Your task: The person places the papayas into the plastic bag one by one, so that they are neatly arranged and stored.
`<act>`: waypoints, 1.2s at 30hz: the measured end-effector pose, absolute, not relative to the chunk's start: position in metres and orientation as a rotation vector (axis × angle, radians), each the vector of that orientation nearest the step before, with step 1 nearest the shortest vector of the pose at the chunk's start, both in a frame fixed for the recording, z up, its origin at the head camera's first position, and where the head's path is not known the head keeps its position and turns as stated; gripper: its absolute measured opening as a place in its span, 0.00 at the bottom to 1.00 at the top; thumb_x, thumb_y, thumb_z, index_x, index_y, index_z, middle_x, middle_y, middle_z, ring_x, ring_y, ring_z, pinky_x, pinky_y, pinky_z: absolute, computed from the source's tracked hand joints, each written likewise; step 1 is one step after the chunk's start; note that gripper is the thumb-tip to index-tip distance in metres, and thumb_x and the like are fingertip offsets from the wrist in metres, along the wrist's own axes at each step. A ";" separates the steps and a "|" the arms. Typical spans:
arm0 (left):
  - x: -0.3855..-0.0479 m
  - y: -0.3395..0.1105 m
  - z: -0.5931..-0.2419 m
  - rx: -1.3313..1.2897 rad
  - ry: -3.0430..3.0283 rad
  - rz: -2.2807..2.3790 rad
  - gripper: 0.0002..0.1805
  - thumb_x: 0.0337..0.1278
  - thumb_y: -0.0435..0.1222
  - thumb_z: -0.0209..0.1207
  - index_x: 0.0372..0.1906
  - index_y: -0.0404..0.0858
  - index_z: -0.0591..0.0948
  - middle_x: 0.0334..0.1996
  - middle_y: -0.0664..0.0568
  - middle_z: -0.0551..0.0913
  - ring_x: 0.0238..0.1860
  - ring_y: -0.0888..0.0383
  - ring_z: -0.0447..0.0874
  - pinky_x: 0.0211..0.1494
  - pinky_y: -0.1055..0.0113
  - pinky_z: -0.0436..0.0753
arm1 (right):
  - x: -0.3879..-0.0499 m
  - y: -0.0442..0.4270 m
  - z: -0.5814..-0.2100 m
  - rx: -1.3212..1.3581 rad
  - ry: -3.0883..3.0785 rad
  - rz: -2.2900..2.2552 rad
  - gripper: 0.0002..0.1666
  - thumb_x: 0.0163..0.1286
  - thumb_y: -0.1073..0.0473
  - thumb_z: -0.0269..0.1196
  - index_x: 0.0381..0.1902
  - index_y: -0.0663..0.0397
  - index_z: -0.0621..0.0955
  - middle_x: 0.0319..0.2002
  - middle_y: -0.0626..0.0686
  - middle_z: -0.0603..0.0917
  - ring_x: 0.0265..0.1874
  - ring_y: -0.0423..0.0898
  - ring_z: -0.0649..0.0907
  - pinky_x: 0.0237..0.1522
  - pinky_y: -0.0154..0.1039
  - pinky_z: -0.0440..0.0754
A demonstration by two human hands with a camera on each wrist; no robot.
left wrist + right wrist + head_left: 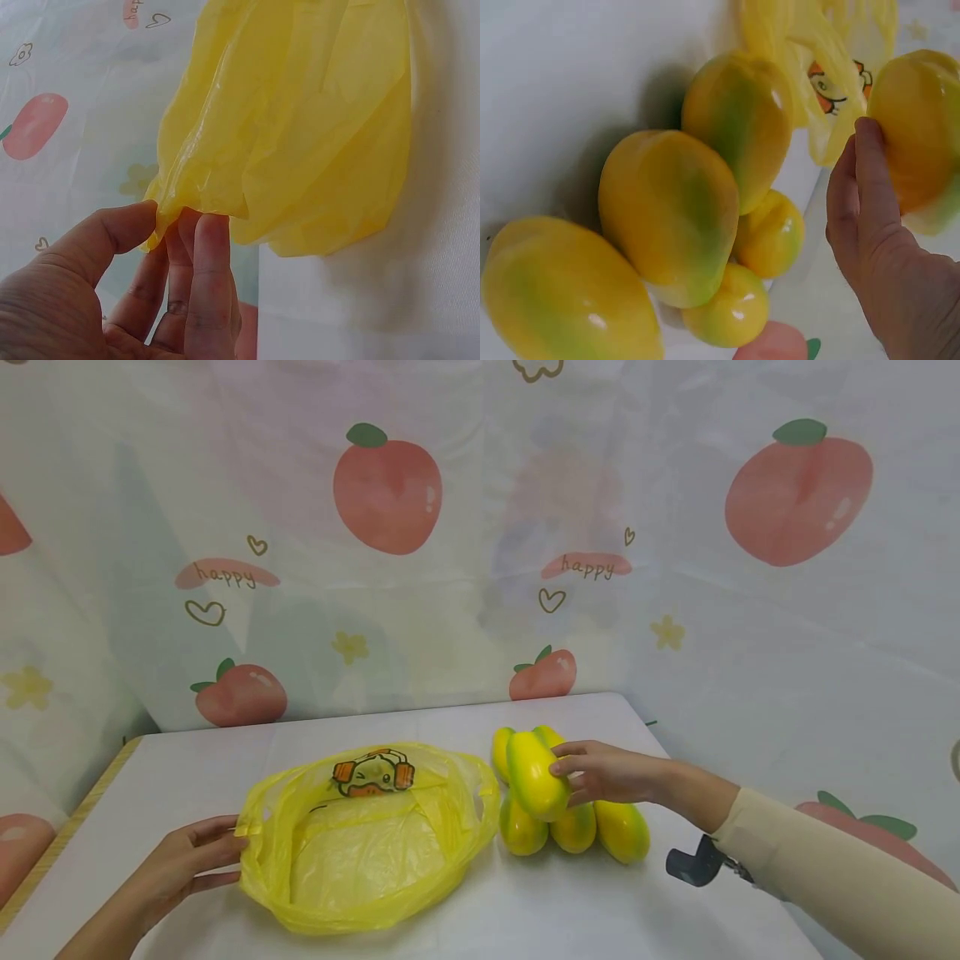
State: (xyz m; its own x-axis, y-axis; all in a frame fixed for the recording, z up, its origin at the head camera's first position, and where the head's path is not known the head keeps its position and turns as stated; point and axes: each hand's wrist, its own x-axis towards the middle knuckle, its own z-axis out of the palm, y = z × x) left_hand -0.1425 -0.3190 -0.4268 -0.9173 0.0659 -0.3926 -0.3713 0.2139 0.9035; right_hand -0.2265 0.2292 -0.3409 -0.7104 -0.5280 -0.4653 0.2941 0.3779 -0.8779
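With its thumb and fingertips, my left hand (180, 870) pinches the left edge of a yellow plastic bag (352, 906). The bag lies on the table with its mouth spread wide, and a cartoon duck print shows on its far wall. In the left wrist view, the bag's thin edge (166, 225) is between thumb and fingers. Up off the table, my right hand (611, 772) grips a yellow-green papaya (534, 772) just right of the bag. Several similar papayas (667, 217) lie clustered below and behind it, partly hidden in the head view.
A white cloth covers the table (585, 910), with a wooden edge (97, 797) bare on the left. Behind it hangs a fruit-printed curtain (457, 643). A dark device (697, 862) is strapped near the right wrist.
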 end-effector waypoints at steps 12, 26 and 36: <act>-0.143 -0.320 -0.428 -0.285 2.151 1.750 0.41 0.66 0.43 0.61 0.72 0.24 0.57 0.49 0.56 0.82 0.46 0.61 0.85 0.51 0.56 0.87 | -0.215 0.211 -0.339 -0.140 1.793 -1.544 0.41 0.72 0.55 0.57 0.73 0.67 0.54 0.63 0.61 0.69 0.57 0.56 0.78 0.62 0.52 0.78; -0.142 -0.320 -0.427 -0.253 2.153 1.755 0.40 0.67 0.42 0.60 0.72 0.23 0.57 0.50 0.57 0.82 0.46 0.62 0.85 0.51 0.57 0.87 | -0.207 0.193 -0.334 -0.075 1.771 -1.562 0.38 0.73 0.55 0.58 0.72 0.66 0.58 0.63 0.62 0.68 0.56 0.55 0.77 0.64 0.52 0.76; -0.143 -0.317 -0.425 -0.290 2.164 1.739 0.41 0.66 0.43 0.61 0.72 0.23 0.57 0.51 0.55 0.82 0.46 0.60 0.85 0.50 0.57 0.87 | -0.203 0.184 -0.332 -0.058 1.730 -1.576 0.39 0.72 0.56 0.58 0.73 0.65 0.56 0.63 0.62 0.69 0.54 0.55 0.79 0.62 0.52 0.78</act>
